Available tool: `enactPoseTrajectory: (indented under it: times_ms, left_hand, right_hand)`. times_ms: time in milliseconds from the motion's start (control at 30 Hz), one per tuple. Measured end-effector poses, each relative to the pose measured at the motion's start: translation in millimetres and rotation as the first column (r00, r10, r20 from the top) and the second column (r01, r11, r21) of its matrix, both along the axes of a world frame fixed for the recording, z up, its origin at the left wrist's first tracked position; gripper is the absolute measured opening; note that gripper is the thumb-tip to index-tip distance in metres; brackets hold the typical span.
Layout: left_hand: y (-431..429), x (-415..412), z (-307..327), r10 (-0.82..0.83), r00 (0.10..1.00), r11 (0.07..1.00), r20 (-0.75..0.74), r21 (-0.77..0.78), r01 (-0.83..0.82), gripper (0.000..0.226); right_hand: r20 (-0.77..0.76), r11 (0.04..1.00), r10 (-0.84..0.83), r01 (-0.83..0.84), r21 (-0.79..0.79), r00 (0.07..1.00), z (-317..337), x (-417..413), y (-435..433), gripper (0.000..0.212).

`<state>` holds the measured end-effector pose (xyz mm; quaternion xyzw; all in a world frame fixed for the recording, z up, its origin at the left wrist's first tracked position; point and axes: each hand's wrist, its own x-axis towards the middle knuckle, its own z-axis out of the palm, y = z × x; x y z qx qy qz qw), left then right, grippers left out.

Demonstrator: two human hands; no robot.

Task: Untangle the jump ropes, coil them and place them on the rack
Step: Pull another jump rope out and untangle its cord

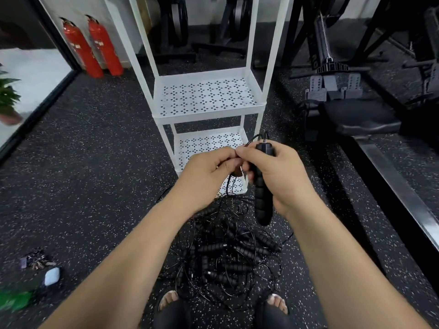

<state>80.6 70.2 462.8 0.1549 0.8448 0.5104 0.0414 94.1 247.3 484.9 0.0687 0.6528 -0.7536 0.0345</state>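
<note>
My right hand (pixel 282 176) grips a black ribbed jump-rope handle (pixel 262 200), held upright with its lower end hanging below the palm. My left hand (pixel 209 176) pinches the thin black cord (pixel 231 184) of that rope right beside the handle's top. The cord drops from my hands into a tangled heap of black jump ropes (pixel 228 257) lying on the floor between my feet. Directly ahead stands the white rack (pixel 204 115) with perforated shelves; the two shelves I see hold nothing.
Two red fire extinguishers (pixel 92 46) stand at the back left. Black gym machines (pixel 337 86) fill the right side. Keys and a small white case (pixel 51 276) lie on the speckled floor at the lower left. A potted plant (pixel 7 98) sits at the far left.
</note>
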Motion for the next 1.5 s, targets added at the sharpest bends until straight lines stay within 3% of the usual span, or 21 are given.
enactPoseTrajectory:
  times_ms: [167, 367, 567, 667, 767, 1033, 1233, 1500]
  left_hand:
    - [1, -2, 1, -0.036, 0.996, 0.999, 0.078, 0.023, 0.034, 0.014]
    - [-5, -4, -21, -0.026, 0.976, 0.973, 0.218, -0.22, 0.075, 0.009]
    - [-17, -11, -27, 0.038, 0.98, 0.967, 0.195, -0.254, 0.013, 0.022]
    - [-13, -9, -19, 0.024, 0.984, 0.979, 0.177, -0.202, 0.013, 0.026]
    - [-9, -8, -17, 0.021, 0.989, 0.982, 0.145, -0.191, 0.007, 0.029]
    - [-4, -7, -3, -0.025, 0.999, 0.989, 0.022, -0.144, 0.028, 0.017]
    - [-6, -9, -6, -0.013, 0.998, 0.993, 0.067, -0.113, 0.021, 0.021]
    - [-20, -13, -12, 0.02, 0.991, 0.983, 0.129, -0.184, 0.004, 0.015]
  right_hand:
    - [-0.108, 0.997, -0.061, 0.067, 0.048, 0.992, 8, 0, 1, 0.017]
    - [-0.129, 0.973, -0.209, 0.192, -0.132, 0.969, 23, -2, 17, 0.023]
    - [-0.203, 0.944, -0.3, 0.259, -0.206, 0.932, 33, -3, 32, 0.025]
    - [-0.166, 0.941, -0.287, 0.244, -0.236, 0.944, 30, -4, 32, 0.016]
    - [-0.093, 0.955, -0.213, 0.187, -0.231, 0.973, 22, -5, 26, 0.02]
    - [0.038, 1.0, 0.021, -0.022, 0.015, 0.999, -1, -2, 3, 0.012]
    - [-0.093, 0.996, -0.039, 0.045, 0.072, 0.995, 6, 0, -2, 0.018]
    - [-0.158, 0.987, -0.157, 0.15, -0.057, 0.975, 32, 4, 14, 0.021]
